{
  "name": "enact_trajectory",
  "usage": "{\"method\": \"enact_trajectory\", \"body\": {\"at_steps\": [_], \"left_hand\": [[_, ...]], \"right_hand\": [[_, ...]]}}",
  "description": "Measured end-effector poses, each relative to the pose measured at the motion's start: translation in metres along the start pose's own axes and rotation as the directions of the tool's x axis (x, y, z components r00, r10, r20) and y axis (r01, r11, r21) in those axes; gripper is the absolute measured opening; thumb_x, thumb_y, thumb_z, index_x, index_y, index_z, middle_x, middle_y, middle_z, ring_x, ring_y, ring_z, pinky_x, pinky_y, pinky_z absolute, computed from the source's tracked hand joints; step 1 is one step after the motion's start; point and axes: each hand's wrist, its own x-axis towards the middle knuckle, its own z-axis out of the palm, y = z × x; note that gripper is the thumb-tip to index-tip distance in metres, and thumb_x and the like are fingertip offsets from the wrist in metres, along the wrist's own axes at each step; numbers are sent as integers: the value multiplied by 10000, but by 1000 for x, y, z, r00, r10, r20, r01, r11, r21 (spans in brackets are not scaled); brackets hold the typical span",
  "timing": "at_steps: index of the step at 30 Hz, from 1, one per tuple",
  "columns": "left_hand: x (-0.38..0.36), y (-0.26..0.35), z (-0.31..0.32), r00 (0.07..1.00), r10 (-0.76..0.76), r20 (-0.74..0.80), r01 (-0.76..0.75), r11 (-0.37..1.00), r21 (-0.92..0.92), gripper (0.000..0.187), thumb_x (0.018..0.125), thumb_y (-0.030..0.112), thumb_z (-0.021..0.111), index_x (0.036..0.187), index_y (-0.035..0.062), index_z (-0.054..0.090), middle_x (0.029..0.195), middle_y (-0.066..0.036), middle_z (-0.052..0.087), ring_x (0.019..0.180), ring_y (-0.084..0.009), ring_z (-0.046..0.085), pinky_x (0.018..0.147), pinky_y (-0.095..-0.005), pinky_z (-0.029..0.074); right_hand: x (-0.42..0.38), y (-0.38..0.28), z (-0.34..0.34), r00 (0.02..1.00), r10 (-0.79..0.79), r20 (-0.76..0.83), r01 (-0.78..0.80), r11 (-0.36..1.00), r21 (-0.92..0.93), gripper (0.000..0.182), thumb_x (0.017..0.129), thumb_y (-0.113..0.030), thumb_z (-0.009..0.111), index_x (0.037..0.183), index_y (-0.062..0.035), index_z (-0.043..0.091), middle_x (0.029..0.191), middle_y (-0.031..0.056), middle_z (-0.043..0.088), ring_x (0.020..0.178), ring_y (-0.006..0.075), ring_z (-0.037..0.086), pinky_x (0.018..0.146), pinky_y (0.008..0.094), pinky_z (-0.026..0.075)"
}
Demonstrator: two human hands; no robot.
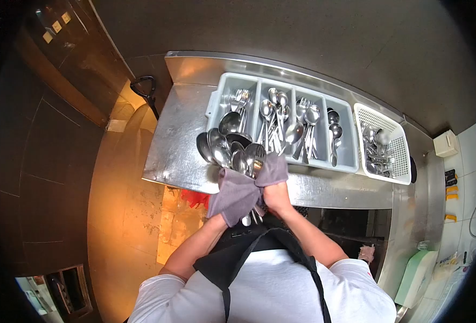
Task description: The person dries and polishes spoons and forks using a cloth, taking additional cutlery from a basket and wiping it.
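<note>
There is one long grey plastic tray (pixel 213 105) with four compartments (pixel 347 146), one white perforated plastic basket (pixel 375 114) and one pale-green rectangular box (pixel 414 277). The bunch in the grey-purple cloth (pixel 237 194) has at least five broad shiny steel spoons (pixel 220 154), the rightmost compartment at least two small steel spoons (pixel 335 130); the other heaped cutlery (pixel 266 110) overlaps too much to count.

Shiny metal spoons (pixel 218 148) bunched, bowls fanned beyond hands (pixel 275 196), handle ends between wrists; mauve-grey cloth (pixel 235 195) around bunch.

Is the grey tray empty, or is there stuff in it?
Not empty: spoons and forks lie in the tray.
</note>
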Motion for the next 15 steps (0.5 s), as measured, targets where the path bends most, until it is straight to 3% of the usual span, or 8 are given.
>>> {"method": "enact_trajectory", "body": {"at_steps": [2, 3, 5, 7, 9, 11, 12, 15], "left_hand": [[5, -37, 23, 996, 26, -90, -54, 942, -332, 121, 851, 129, 648, 955, 68, 634, 912, -73, 617, 868, -166, 592, 740, -309, 503], [-15, -23, 22, 993, -65, -97, 9, 872, -490, 118, 865, 116, 635, 970, 64, 630, 934, -70, 617, 877, -161, 594, 739, -303, 509], [-7, 8, -3, 978, -162, -134, 6, 659, -753, 115, 893, 91, 609, 1001, 56, 623, 978, -63, 616, 897, -150, 598, 738, -292, 521], [-3, 4, 4, 974, -206, -96, 46, 592, -805, 128, 874, 90, 623, 998, 59, 630, 972, -65, 623, 884, -156, 603, 743, -299, 518], [-2, 0, 1, 965, -257, -59, 90, 530, -843, 142, 855, 88, 637, 994, 61, 637, 967, -68, 630, 872, -163, 608, 747, -306, 515], [1, 11, -2, 990, -111, -88, 44, 829, -557, 100, 864, 95, 623, 956, 61, 639, 928, -65, 626, 845, -160, 608, 711, -306, 504], [2, 23, -7, 996, -40, -75, 8, 926, -377, 82, 868, 99, 617, 938, 61, 640, 908, -64, 625, 832, -159, 608, 693, -307, 498], [1, 53, -23, 989, 133, 59, -143, 964, 226, 68, 882, 109, 596, 881, 61, 643, 849, -60, 620, 793, -154, 609, 639, -308, 481]], "right_hand": [[6, 42, 23, 885, -374, -277, 308, 917, -255, 267, 963, -206, 441, 1102, 3, 532, 1084, 131, 592, 986, 273, 565, 860, 367, 451], [-1, 36, 20, 968, -88, -233, 115, 988, 106, 257, 968, -200, 424, 1087, -3, 539, 1076, 130, 588, 980, 263, 561, 845, 368, 454], [34, 16, -5, 948, 311, 64, -275, 705, 654, 250, 978, -188, 390, 1055, -14, 553, 1059, 129, 578, 968, 243, 552, 815, 371, 460], [52, 23, -31, 927, 299, 226, -340, 414, 844, 296, 989, -274, 404, 1065, -25, 544, 968, 96, 602, 898, 219, 573, 762, 354, 478], [50, 25, -39, 957, 169, 236, -289, 458, 841, 287, 973, -249, 403, 1042, -22, 564, 950, 90, 613, 895, 217, 583, 782, 361, 480], [39, 12, -46, 993, 89, 77, -109, 939, 327, 242, 920, -219, 494, 1008, -12, 586, 950, 92, 618, 889, 211, 595, 794, 369, 485], [35, 10, -40, 961, -269, -65, 274, 958, 85, 239, 843, -178, 610, 1001, 0, 597, 949, 105, 623, 888, 213, 604, 807, 368, 483], [39, 2, -31, 992, -111, -63, 119, 980, 160, 276, 767, -122, 671, 1014, -18, 603, 955, 108, 630, 890, 256, 613, 813, 375, 482]]}}
